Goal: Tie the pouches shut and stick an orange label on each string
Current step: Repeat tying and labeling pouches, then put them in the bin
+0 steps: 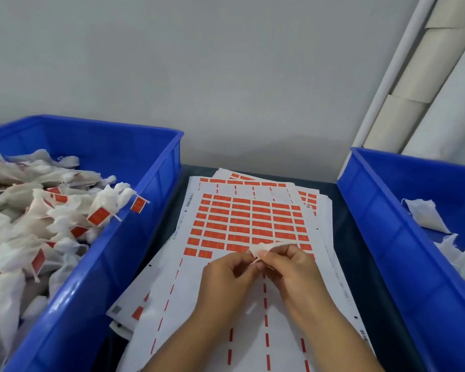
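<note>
While both pinch it, pouch (263,248) between left hand (226,275) and right hand (287,267), seemingly its string.

This looks like a small packing or hand-assembly station in a workshop or light factory rather than a home. Two large blue plastic bins stand on a dark table (338,237), the left bin (134,210) heaped with white pouches (38,210) bearing orange labels and the right bin (403,237) holding a few white pouches without labels (427,216), with a stack of printed sheets of orange labels (247,218) lying between them. Behind is a bare grey wall (199,63), and long cardboard tubes (419,76) lean in the corner at right beside a white pipe (395,60).
</note>
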The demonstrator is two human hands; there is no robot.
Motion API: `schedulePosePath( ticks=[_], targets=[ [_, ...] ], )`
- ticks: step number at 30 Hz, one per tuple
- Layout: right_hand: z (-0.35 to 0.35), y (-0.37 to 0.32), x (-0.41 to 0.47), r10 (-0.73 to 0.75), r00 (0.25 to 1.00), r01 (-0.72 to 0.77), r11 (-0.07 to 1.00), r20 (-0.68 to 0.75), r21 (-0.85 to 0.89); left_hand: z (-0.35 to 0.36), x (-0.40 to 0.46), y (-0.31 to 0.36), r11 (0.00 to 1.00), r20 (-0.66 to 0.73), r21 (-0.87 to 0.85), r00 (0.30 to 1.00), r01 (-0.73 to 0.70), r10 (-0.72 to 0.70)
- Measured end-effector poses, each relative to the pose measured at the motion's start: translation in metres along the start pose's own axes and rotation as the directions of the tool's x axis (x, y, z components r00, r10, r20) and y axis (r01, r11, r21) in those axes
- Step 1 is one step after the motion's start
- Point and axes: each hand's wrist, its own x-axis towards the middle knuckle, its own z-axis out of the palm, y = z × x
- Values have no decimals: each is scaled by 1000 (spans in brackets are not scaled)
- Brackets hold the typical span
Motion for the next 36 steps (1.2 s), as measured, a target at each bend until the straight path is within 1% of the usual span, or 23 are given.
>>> schedulePosePath(
  ticks=[3,5,6,8,9,11,12,13,14,16,18,20,23,25,27,29,32,34,35,36],
  targets=[
    [-3,7,1,-107,990,105,994,-88,-32,-3,-2,2,1000,74,-16,997,-9,10],
    [-4,9,0,-182,971,173,983,-155,-67,-2,-2,2,998,116,44,993,-41,36],
    [-5,10,-1,-219,963,208,975,-156,-82,-1,-3,2,993,128,97,990,-68,56],
    [-6,14,-4,-332,942,318,934,-60,-164,-1,-5,2,978,136,173,986,-116,93],
    [-7,15,-6,-407,913,398,879,23,-262,-1,-6,2,975,131,180,986,-129,107],
    [-9,13,-7,-522,830,547,698,195,-462,-2,-7,3,980,98,156,989,-123,109],
    [-10,13,-7,-569,782,608,606,254,-513,-4,-8,4,984,71,142,993,-108,98],
    [-11,14,-5,-607,742,648,539,285,-539,-5,-8,5,988,45,127,995,-90,85],
    [-11,14,-4,-627,721,664,505,295,-552,-8,-7,6,990,28,115,997,-76,73],
    [-11,14,-5,-650,706,670,485,281,-562,-11,-6,6,992,15,115,999,-53,52],
    [-10,13,-7,-697,667,692,448,264,-566,-12,-6,8,997,1,71,1000,13,-13],
    [-7,13,-10,-752,619,696,393,226,-601,-13,-6,12,985,16,-72,988,157,-157],
    [-4,15,-10,-802,572,684,354,168,-637,-16,-3,18,893,73,-261,930,367,-361],
    [-5,17,-9,-806,576,671,370,137,-643,-18,-1,22,812,99,-384,894,440,-437],
    [-7,17,-7,-773,625,651,436,112,-621,-22,-1,26,727,116,-509,873,461,-473],
    [-9,15,-6,-728,675,631,489,116,-602,-26,-1,29,667,130,-600,877,441,-463],
    [-12,12,-4,-655,738,600,528,161,-602,-34,2,31,616,114,-683,891,392,-440],
    [-10,10,-7,-572,793,567,569,208,-596,-36,3,31,601,93,-707,891,373,-444],
    [-8,9,-10,-504,833,533,620,229,-575,-36,4,30,599,86,-712,893,365,-442],
    [-6,8,-12,-417,873,485,694,251,-532,-37,4,30,599,78,-717,895,357,-440]
  ],
)
